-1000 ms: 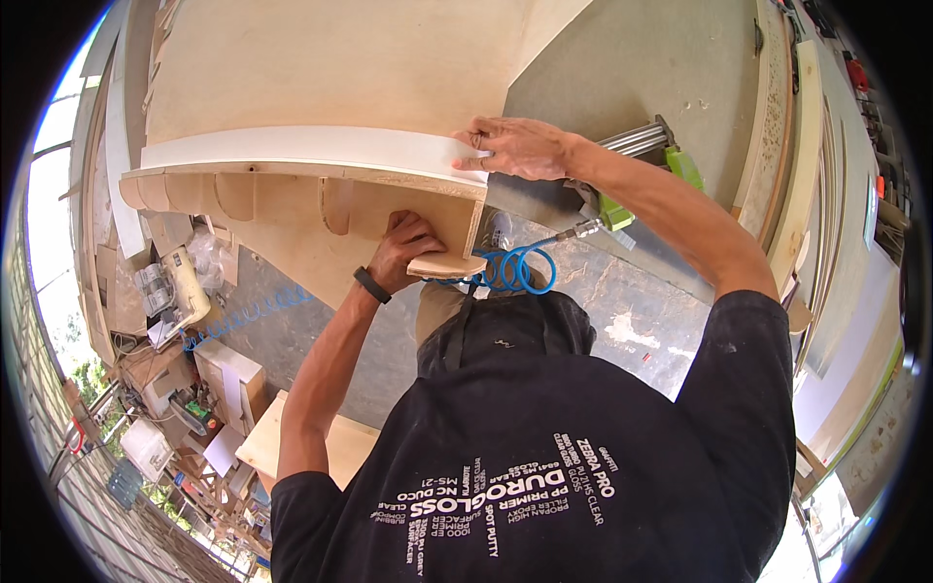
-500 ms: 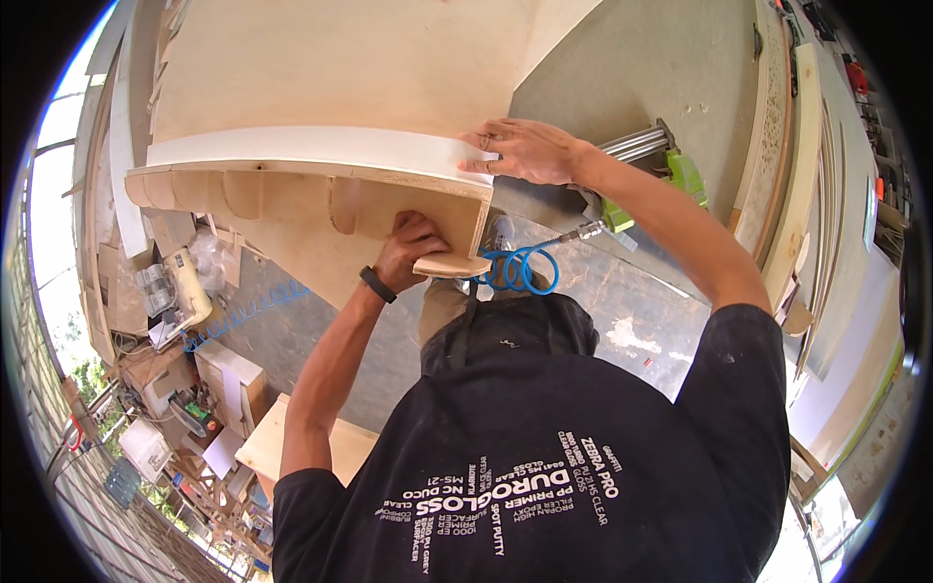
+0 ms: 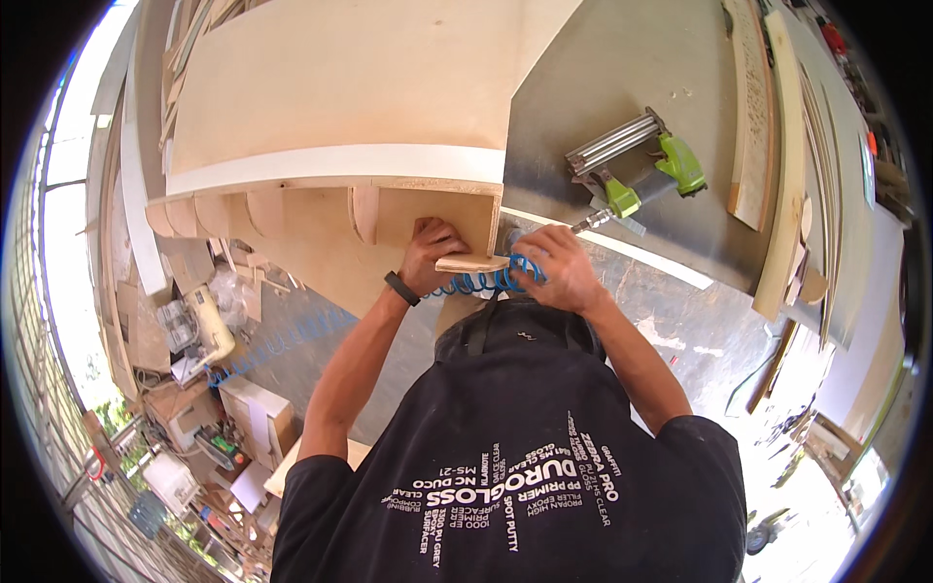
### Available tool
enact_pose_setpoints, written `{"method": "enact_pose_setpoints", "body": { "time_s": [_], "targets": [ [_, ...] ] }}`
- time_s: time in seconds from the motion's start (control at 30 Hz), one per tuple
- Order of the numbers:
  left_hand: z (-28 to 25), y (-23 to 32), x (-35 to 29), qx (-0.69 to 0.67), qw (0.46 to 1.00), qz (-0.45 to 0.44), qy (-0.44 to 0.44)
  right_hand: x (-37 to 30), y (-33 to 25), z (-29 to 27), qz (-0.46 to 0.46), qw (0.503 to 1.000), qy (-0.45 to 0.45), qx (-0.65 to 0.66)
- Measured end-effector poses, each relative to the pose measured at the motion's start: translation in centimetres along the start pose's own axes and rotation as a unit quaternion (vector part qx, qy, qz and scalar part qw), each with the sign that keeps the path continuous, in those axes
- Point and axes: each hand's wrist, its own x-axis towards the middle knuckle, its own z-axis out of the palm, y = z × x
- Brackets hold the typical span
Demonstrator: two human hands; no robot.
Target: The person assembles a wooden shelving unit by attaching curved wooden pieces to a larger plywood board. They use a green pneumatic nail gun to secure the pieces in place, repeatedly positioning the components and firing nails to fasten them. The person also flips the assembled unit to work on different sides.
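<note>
A wide plywood panel (image 3: pixel 340 87) with a white edge strip and several curved ribs (image 3: pixel 363 212) lies before me. My left hand (image 3: pixel 432 255) is closed at the small curved plywood piece (image 3: pixel 471 263) near the panel's right end, its fingers curled on the inner side. On the outer side, my right hand (image 3: pixel 559 270) is beside the piece's other end. Its fingers are bent, and what they hold, if anything, is hidden. A blue coiled air hose (image 3: pixel 471 283) passes by both hands. A green nail gun (image 3: pixel 637 180) lies on the grey tabletop to the right.
Long wooden boards (image 3: pixel 777 155) line the right side. At the left stand a pale yellow power tool (image 3: pixel 211 325) and scrap pieces. A box-like wooden unit (image 3: pixel 255 408) and clutter are at the lower left.
My right hand has left the white strip at the panel's corner and come down beside the small plywood piece, uncovering the nail gun. My left hand stays at the piece.
</note>
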Motion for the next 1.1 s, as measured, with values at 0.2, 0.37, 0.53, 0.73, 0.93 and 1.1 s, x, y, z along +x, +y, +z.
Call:
{"method": "enact_pose_setpoints", "body": {
  "time_s": [0.2, 0.37, 0.53, 0.73, 0.93, 1.1],
  "targets": [
    [-0.1, 0.3, 0.5, 0.009, 1.000, 0.025, 0.004, -1.6, 0.3, 3.9, -0.003, 0.999, 0.011, -0.045],
    [0.2, -0.1, 0.1, 0.013, 0.999, 0.029, -0.003, -1.5, -0.1, 5.0, -0.016, 0.995, 0.046, -0.085],
    [0.1, -0.2, 0.0, 0.012, 0.999, 0.045, 0.001, -1.4, -0.8, 5.4, -0.010, 0.992, 0.064, -0.104],
    [0.0, -0.2, 0.0, 0.012, 0.999, 0.042, -0.008, -1.5, -0.9, 6.0, -0.013, 0.990, 0.062, -0.127],
    [-0.1, 0.1, 0.1, 0.004, 0.999, 0.048, -0.003, -1.7, -0.8, 6.1, -0.008, 0.990, 0.047, -0.136],
    [0.0, 0.1, 0.2, -0.019, 0.999, 0.049, 0.006, -1.4, -1.1, 6.0, -0.004, 0.990, 0.044, -0.137]
  ]
}}
